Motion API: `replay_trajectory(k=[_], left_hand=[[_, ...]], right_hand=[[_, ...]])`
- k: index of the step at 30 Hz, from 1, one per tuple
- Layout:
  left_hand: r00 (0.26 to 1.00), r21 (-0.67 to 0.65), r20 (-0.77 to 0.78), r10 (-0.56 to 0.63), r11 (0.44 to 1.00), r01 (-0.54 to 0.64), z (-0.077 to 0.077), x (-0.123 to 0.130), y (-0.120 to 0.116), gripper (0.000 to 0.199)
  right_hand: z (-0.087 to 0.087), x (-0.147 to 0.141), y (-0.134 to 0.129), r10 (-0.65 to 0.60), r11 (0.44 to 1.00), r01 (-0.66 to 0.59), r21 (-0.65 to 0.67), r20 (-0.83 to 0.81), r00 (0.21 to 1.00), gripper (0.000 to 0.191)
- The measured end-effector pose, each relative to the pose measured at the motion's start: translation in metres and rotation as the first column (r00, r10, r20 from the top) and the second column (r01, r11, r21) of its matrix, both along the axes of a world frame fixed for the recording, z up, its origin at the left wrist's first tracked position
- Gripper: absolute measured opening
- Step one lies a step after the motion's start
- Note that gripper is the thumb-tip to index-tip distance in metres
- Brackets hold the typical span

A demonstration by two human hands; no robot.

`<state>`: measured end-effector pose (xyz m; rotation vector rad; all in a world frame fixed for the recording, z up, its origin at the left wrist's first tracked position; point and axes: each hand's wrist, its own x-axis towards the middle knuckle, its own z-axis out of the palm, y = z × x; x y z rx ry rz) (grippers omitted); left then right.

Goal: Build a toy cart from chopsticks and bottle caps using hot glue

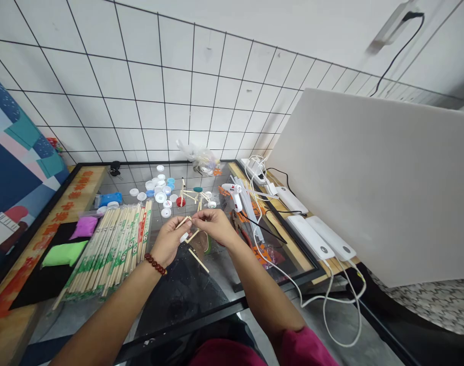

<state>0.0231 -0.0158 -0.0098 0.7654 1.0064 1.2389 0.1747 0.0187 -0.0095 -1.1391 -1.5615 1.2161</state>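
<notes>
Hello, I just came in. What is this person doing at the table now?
The left hand and right hand hold pieces of a small wooden stick frame between the fingers. One loose stick lies just below, on the glass top. Wrapped chopsticks lie to the left, and a white glue gun to the right.

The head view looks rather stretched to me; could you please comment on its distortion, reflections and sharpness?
Head view: wide-angle stretch towards the edges, the tiled wall's lines fanning out; tile lines mirrored in the glossy tabletop; fine detail too small to read where the sticks meet the fingertips.
</notes>
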Motion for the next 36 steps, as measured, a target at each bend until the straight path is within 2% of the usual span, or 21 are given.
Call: replay_trajectory(k=[16,23,36], left_hand=[[0.999,0.019,-0.026,-0.048,0.999,0.048,-0.005,-0.002,0.002,0.035],[0.992,0.089,-0.061,-0.110,0.989,0.115,-0.008,-0.004,0.003,0.024],[0.995,0.074,-0.037,-0.095,0.993,0.097,-0.012,-0.003,0.003,0.026]], right_hand=[[0.002,0.000,0.000,0.034,0.999,-0.036,-0.032,-0.051,0.998,0.020],[0.003,0.001,-0.001,0.046,0.998,-0.048,-0.033,-0.056,0.997,0.022],[0.002,0.000,-0.001,0.036,0.997,-0.041,-0.061,-0.085,0.996,0.024]])
